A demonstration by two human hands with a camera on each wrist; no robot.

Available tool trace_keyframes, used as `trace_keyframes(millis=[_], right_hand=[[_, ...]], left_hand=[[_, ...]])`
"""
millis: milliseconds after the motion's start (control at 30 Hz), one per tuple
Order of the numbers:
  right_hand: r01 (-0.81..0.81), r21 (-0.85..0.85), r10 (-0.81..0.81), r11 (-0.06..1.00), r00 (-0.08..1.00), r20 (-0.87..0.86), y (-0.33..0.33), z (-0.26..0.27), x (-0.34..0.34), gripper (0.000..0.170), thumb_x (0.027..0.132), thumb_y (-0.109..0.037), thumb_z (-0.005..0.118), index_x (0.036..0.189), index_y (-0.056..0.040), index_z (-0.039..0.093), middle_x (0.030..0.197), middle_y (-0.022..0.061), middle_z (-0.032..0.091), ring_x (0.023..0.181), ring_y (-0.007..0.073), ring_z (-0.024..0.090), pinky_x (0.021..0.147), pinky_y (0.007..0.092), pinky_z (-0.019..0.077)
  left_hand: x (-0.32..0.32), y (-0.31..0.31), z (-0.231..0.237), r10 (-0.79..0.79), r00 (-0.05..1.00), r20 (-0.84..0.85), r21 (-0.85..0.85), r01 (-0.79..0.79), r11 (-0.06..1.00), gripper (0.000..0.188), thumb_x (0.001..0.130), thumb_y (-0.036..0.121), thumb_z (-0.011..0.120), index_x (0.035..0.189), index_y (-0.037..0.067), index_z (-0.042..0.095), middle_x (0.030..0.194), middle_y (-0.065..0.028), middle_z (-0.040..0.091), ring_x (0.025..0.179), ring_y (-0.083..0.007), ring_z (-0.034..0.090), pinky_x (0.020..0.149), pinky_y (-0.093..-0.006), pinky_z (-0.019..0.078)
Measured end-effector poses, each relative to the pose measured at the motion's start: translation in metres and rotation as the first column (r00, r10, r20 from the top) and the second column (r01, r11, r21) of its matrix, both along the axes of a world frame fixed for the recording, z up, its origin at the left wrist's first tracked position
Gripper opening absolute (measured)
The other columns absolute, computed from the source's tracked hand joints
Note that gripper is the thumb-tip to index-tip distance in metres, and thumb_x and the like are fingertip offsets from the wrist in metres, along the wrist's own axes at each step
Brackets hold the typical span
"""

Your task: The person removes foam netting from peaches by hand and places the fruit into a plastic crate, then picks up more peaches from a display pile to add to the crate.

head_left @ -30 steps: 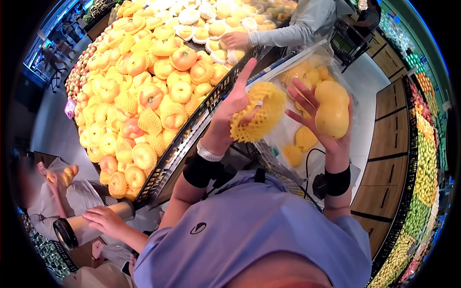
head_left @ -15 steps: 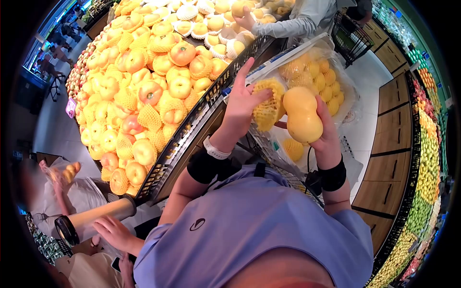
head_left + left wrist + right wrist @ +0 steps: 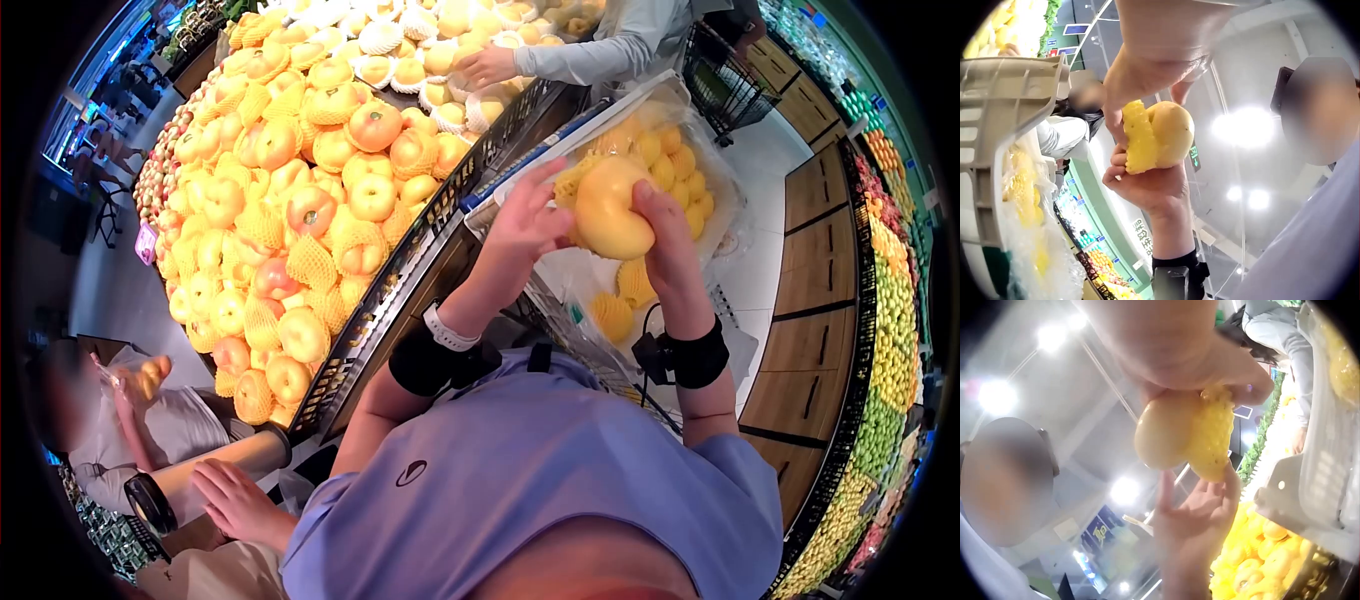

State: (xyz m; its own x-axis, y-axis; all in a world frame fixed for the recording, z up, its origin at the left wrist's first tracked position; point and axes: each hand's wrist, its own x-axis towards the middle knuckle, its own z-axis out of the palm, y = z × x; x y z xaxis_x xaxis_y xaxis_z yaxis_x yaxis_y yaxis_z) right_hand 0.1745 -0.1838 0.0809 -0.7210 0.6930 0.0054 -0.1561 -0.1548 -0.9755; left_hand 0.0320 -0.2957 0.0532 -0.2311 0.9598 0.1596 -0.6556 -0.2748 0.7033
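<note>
A smooth yellow fruit (image 3: 612, 208) is gripped by my right hand (image 3: 675, 240), with the thumb along its near side. A yellow foam net sleeve (image 3: 1139, 139) covers the fruit's far end, while the rounded end (image 3: 1175, 133) is bare. My left hand (image 3: 512, 240) is at the other side, its fingers spread and loosely bent. From the right wrist view, the left hand's (image 3: 1194, 519) fingertips touch the net's (image 3: 1213, 437) lower edge and its thumb points up toward the fruit.
Under the hands stands a cart holding bagged netted fruit (image 3: 690, 175). At left, a black-edged display is heaped with fruit (image 3: 310, 210). Another person's arm (image 3: 575, 68) reaches over the back. A second person (image 3: 165, 410) is at lower left, wooden drawers (image 3: 805, 350) at right.
The net sleeve has gone from my left hand's side onto the fruit's far end. Both hands have come closer together, and the fruit has turned in the right hand.
</note>
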Motion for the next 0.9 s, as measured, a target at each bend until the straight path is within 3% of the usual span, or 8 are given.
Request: trace_keyframes(millis=[133,233,333,467,567,667,767,900], right_hand=[[0.012,0.257,-0.036,0.966,0.995,0.09,-0.01,0.005,-0.012,0.046,0.083,-0.026,0.065,0.118,0.0005,0.052,0.106,0.0066,0.059,0.096,0.0123,0.055,0.084,0.0256,0.044],[0.053,0.409,-0.063,0.911,0.998,0.011,-0.008,-0.007,-0.016,0.053,0.083,-0.025,0.066,0.126,-0.0005,0.046,0.115,0.0076,0.055,0.106,0.0148,0.051,0.092,0.0277,0.0399],[-0.168,-0.141,0.151,0.976,0.981,-0.126,0.009,-0.009,-0.007,0.055,0.085,-0.024,0.064,0.128,0.0001,0.042,0.117,0.0083,0.054,0.109,0.0157,0.051,0.095,0.0289,0.0389],[-0.277,-0.291,0.284,0.916,0.959,-0.02,0.029,-0.024,-0.006,0.035,0.084,-0.015,0.063,0.114,0.002,0.054,0.108,0.0066,0.058,0.098,0.0136,0.055,0.085,0.0266,0.0442],[-0.026,0.041,0.022,0.999,0.997,0.08,0.02,-0.022,-0.009,0.026,0.08,-0.002,0.061,0.105,0.0012,0.057,0.101,0.005,0.059,0.091,0.0116,0.056,0.08,0.0248,0.0452],[0.144,0.456,-0.131,0.878,0.99,-0.06,0.006,-0.02,-0.01,0.027,0.075,0.006,0.059,0.101,0.0007,0.057,0.101,0.0045,0.058,0.09,0.0103,0.055,0.08,0.024,0.0444],[0.15,0.462,-0.098,0.874,0.986,-0.134,0.007,-0.024,-0.008,0.026,0.077,0.002,0.058,0.103,-0.0002,0.056,0.101,0.0042,0.057,0.091,0.0106,0.054,0.08,0.0241,0.044],[-0.14,-0.172,0.114,0.975,0.982,-0.153,-0.005,-0.015,0.0,0.026,0.083,-0.006,0.055,0.108,-0.0009,0.053,0.103,0.004,0.057,0.092,0.01,0.054,0.08,0.0244,0.0438]], left_hand=[[0.0,0.005,-0.006,0.111,0.929,-0.354,0.026,-0.109,0.994,0.077,0.076,0.008,0.07,0.138,0.004,0.024,0.128,-0.01,0.043,0.115,-0.0193,0.047,0.093,-0.0297,0.042],[-0.004,0.004,-0.005,0.133,0.949,-0.287,0.003,-0.138,0.99,0.084,0.074,0.007,0.072,0.14,0.005,0.019,0.127,-0.0127,0.044,0.116,-0.0203,0.047,0.095,-0.0313,0.041],[-0.008,-0.004,-0.001,0.14,0.953,-0.267,0.02,-0.14,0.99,0.091,0.072,0.005,0.073,0.142,0.005,0.014,0.127,-0.0147,0.044,0.117,-0.021,0.046,0.096,-0.0323,0.0407],[-0.012,-0.014,0.0,0.163,0.906,-0.391,0.081,-0.143,0.986,0.101,0.069,0.002,0.075,0.144,0.006,0.008,0.128,-0.0158,0.043,0.118,-0.022,0.046,0.096,-0.0329,0.0403],[-0.008,-0.015,-0.004,0.215,0.824,-0.524,0.073,-0.208,0.975,0.104,0.068,0.002,0.077,0.144,0.006,0.007,0.128,-0.0156,0.043,0.118,-0.0216,0.045,0.097,-0.0321,0.0398],[-0.008,-0.013,-0.009,0.138,0.845,-0.517,0.004,-0.159,0.987,0.102,0.066,0.001,0.078,0.143,0.005,0.01,0.128,-0.014,0.042,0.118,-0.0206,0.045,0.097,-0.0319,0.04],[-0.01,-0.013,-0.003,0.058,0.811,-0.582,-0.076,-0.126,0.989,0.096,0.065,0.0,0.078,0.14,0.003,0.019,0.129,-0.0123,0.041,0.118,-0.0194,0.044,0.097,-0.0311,0.04],[-0.009,-0.017,-0.003,0.067,0.889,-0.453,-0.066,-0.108,0.992,0.088,0.062,-0.002,0.079,0.134,0.001,0.027,0.129,-0.011,0.041,0.118,-0.0189,0.044,0.097,-0.0304,0.0402]])
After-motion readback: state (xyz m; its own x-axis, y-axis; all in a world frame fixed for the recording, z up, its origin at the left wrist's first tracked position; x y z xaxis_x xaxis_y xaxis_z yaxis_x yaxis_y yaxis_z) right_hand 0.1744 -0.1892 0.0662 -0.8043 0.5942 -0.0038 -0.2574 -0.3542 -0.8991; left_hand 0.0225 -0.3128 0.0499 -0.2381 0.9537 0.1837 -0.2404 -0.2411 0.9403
